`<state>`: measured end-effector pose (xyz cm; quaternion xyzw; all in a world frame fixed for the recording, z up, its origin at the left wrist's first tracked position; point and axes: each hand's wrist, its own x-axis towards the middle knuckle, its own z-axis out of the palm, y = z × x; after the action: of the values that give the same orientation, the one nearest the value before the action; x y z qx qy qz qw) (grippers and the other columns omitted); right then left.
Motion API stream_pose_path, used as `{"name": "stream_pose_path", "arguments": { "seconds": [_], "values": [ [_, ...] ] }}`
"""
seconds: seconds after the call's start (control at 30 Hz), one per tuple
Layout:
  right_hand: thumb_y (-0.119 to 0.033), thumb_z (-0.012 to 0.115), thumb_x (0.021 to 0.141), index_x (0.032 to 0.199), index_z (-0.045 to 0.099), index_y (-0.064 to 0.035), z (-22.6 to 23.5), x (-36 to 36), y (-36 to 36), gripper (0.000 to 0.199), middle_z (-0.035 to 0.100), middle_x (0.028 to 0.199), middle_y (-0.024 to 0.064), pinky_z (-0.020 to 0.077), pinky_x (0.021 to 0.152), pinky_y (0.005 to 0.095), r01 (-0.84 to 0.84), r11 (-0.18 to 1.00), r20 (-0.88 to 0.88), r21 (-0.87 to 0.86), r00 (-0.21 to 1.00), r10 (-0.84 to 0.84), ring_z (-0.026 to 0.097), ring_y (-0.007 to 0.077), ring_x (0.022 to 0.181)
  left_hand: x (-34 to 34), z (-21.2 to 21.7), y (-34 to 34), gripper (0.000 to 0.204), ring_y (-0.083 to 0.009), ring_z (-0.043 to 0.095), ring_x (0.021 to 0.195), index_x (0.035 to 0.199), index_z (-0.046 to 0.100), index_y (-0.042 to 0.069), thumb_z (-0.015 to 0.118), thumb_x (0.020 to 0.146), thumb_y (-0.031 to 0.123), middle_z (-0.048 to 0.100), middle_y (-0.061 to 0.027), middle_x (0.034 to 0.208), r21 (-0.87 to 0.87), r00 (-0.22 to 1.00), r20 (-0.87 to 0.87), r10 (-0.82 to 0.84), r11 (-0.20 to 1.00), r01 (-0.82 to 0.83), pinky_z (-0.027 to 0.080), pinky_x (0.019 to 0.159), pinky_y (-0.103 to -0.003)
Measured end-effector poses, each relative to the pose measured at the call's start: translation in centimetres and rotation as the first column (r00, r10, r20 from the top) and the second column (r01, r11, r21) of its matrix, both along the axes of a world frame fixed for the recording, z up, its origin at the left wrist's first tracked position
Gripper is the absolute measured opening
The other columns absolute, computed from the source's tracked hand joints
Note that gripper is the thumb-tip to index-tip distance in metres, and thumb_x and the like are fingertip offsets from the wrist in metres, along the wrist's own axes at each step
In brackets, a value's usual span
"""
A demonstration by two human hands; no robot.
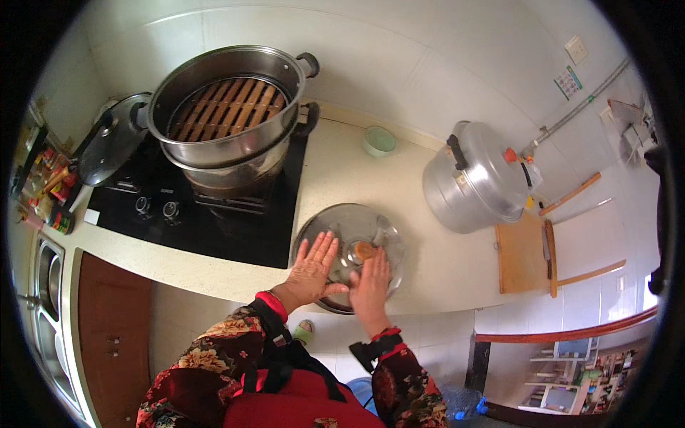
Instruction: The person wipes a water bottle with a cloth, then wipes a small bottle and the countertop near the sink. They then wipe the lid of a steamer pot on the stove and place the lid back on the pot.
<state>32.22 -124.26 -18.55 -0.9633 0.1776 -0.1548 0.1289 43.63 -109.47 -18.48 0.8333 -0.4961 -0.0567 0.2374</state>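
Observation:
A round see-through lid [344, 225] with an orange-brown knob [364, 250] sits near the counter's front edge; what lies under it is hard to make out. My left hand [312, 269] is open over the lid's left side, fingers stretched out. On the near right side, close to the knob, my right hand [370, 291] is also open with straight fingers. Both appear to lie flat on the lid, and neither grips anything. Further left, a two-tier steel steamer [232, 146] with a wooden slatted rack [228, 107] inside stands uncovered on the black gas stove [242, 239].
A dark glass lid [110, 150] leans behind the stove's left side. A small green bowl [379, 142] stands near the wall. To the right are a large aluminium pressure cooker [477, 182] and a wooden cutting board [519, 257] with a knife. Sinks [50, 285] lie far left.

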Motion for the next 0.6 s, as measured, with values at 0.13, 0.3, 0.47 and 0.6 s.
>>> {"name": "stream_pose_path", "arguments": {
  "seconds": [0.13,0.3,0.47,0.6],
  "values": [
    [-0.022,0.055,0.088,0.143,0.029,0.007,0.7,-2.9,2.3,0.068,0.03,0.147,0.0294,0.0186,0.115,0.0519,-0.054,0.997,-0.082,0.058,0.995,0.058,0.026,0.0424,0.14,0.0,-0.9,-0.9,0.1,-0.0345,0.014,0.146,0.149,0.026,0.003,0.05,0.08,0.071,0.022,-0.0194,0.155,-0.023,0.999,-0.031,0.018,1.0,-0.019,0.01,0.114,-0.056],
    [-0.024,0.052,0.09,0.144,0.031,0.0054,1.0,-2.9,-1.0,0.065,0.033,0.147,0.0265,0.0197,0.115,0.0509,-0.094,0.994,-0.099,0.053,0.99,0.099,0.028,0.04,0.139,-0.3,0.9,-1.0,0.095,-0.0337,0.015,0.146,0.147,0.032,0.005,0.056,0.08,0.067,0.022,-0.0186,0.155,0.109,1.0,0.03,-0.001,0.994,-0.003,0.01,0.114,-0.056],
    [-0.023,0.05,0.092,0.142,0.033,0.0043,1.2,1.1,-6.8,0.06,0.034,0.147,0.0261,0.0223,0.114,0.0482,-0.239,0.97,-0.06,0.034,0.969,0.241,0.031,0.0393,0.138,-0.2,1.1,-0.4,0.096,-0.0345,0.015,0.146,0.146,0.033,0.004,0.06,0.078,0.065,0.022,-0.0185,0.155,0.144,0.999,0.049,0.011,0.989,-0.018,0.01,0.115,-0.056],
    [-0.02,0.05,0.093,0.144,0.032,0.0029,1.0,4.2,-11.5,0.058,0.032,0.149,0.0253,0.0232,0.115,0.0467,-0.292,0.953,-0.038,0.085,0.955,0.296,0.029,0.0389,0.139,-0.2,1.1,-1.3,0.1,-0.0365,0.015,0.146,0.146,0.033,0.002,0.06,0.075,0.068,0.021,-0.0205,0.155,0.15,0.998,0.06,0.0,0.989,-0.009,0.01,0.115,-0.056]
  ]
}}
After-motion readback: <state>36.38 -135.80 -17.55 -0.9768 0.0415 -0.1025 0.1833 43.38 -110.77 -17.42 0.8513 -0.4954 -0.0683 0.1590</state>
